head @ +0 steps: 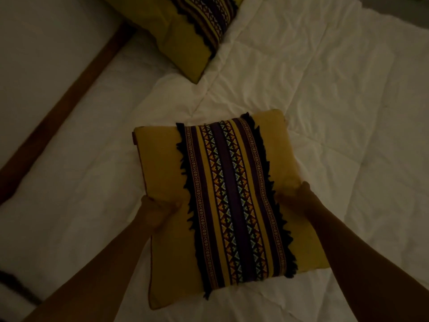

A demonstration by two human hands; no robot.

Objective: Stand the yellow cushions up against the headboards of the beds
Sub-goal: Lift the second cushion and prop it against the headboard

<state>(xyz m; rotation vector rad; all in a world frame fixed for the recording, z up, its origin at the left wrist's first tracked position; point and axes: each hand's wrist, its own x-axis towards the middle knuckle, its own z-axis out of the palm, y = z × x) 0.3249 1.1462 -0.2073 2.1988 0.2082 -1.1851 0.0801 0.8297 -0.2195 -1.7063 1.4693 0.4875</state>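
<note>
A yellow cushion (162, 163) with a dark patterned, fringed band down its middle is held over the white bedding. My left hand (160, 209) grips its left edge and my right hand (293, 195) grips its right edge. A second yellow cushion (176, 31) of the same pattern lies at the top of the view, cut off by the frame. The room is dim.
A rumpled white duvet (325, 89) covers the bed beneath the cushions. A brown wooden rail (69, 98) runs diagonally at the left, with a pale surface (34, 43) beyond it. A dark object (14, 284) sits at the lower left edge.
</note>
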